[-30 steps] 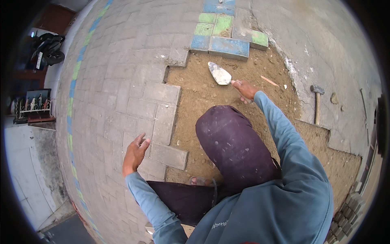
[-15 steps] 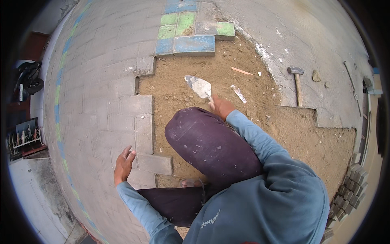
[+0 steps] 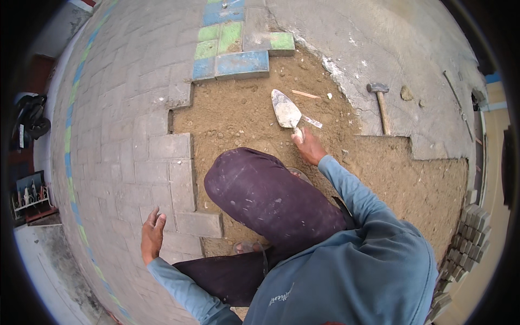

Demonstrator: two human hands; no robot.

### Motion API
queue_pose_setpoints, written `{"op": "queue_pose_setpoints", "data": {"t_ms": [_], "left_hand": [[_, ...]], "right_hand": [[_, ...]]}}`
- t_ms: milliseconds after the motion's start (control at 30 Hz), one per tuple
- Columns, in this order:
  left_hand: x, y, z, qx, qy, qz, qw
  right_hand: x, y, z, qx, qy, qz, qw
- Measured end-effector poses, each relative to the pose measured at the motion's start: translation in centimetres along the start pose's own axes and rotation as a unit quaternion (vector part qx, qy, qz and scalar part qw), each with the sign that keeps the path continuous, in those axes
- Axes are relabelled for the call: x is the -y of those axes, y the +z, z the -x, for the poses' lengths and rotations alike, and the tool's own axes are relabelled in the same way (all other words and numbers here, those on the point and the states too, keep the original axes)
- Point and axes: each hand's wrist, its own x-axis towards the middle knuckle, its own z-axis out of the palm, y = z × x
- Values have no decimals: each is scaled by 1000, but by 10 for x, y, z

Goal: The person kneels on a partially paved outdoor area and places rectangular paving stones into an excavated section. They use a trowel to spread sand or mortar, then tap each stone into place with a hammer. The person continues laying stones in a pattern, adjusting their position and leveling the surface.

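My right hand (image 3: 310,147) is closed round the handle of a pointed trowel (image 3: 286,109), its blade smeared with pale residue. The blade is over the bare sand bed (image 3: 227,114), its tip pointing away from me. A pale flat strip (image 3: 312,121) lies just right of the blade, partly behind it. Off to the left, my left hand (image 3: 153,236) hangs above the grey pavers (image 3: 122,179) with its fingers apart and nothing in them. Closest to that hand on its right is a paver (image 3: 199,224) that juts out into the sand.
A hammer (image 3: 382,105) with a wooden handle lies on the concrete slab (image 3: 422,65) at right, near a stone (image 3: 406,93). Blue and green painted pavers (image 3: 242,64) border the sand at the far side. Paver stacks (image 3: 470,238) stand at lower right.
My right hand has carried the trowel to the right across the sand, and its blade now points more directly away from me. My left hand stays open; the whole view has shifted slightly.
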Motion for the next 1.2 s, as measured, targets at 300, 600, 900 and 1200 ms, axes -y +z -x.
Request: {"op": "queue_pose_setpoints", "data": {"t_ms": [300, 600, 900, 1200], "left_hand": [[10, -9, 32, -25, -37, -6, 999], [1, -4, 26, 9, -27, 15, 999], [6, 4, 0, 25, -53, -10, 998], [29, 19, 2, 52, -104, -7, 993]], "right_hand": [[-78, -72, 48, -42, 260, -168, 950], [-172, -119, 248, -92, 202, 252, 942], [-50, -65, -55, -55, -140, 209, 966], [-39, -52, -172, -87, -85, 305, 945]]}}
